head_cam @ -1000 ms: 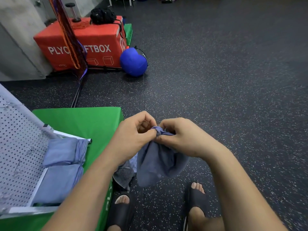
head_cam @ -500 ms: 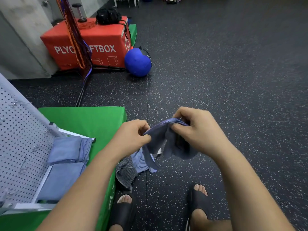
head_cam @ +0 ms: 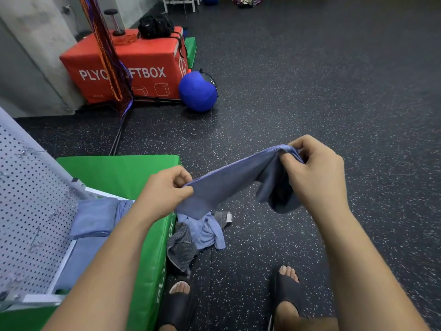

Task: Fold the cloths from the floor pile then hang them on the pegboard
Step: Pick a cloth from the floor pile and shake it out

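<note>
Over a speckled black rubber floor [head_cam: 310, 91], the left hand [head_cam: 164, 194] and right hand [head_cam: 315, 173] each pinch one blue cloth [head_cam: 229, 185], stretched between them in the air. Below lies a crumpled pile [head_cam: 198, 232], blue and grey. Two folded cloths [head_cam: 95, 218] rest on the white perforated pegboard [head_cam: 31, 211] atop a green mat [head_cam: 114, 173].

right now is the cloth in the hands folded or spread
Partly spread: blue cloth stretched between left hand and right hand, right end bunched.
</note>
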